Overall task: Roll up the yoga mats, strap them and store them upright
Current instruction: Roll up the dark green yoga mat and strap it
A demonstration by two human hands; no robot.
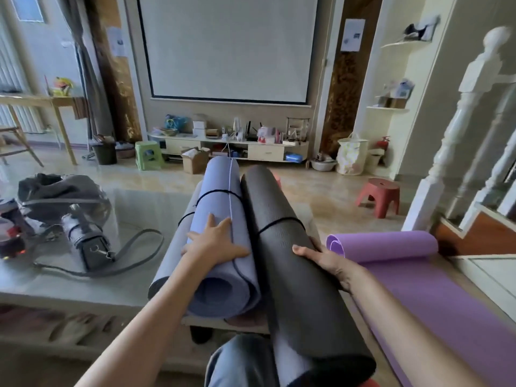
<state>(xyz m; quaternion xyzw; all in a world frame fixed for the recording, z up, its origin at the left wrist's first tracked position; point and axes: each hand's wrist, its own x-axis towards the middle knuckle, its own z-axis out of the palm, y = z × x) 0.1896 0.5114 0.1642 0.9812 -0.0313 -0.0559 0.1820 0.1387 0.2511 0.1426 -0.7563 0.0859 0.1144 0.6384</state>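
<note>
Two rolled mats lie side by side in front of the person, and their long axes run from near to far, a little tilted to the left at the far end. The blue-grey mat is on the left, the dark grey mat touches it on the right. Each is a foam cylinder with a matte surface, and a thin black cord goes around each roll. The near end of the blue-grey one shows its spiral.

The left hand rests flat on top of the blue-grey mat with the fingers straight and spread. The right hand grasps the right side of the dark grey mat; the thumb lies on top and the fingers go behind the roll, hidden.

On the right a purple mat lies on the floor, only partly rolled at its far end.
</note>
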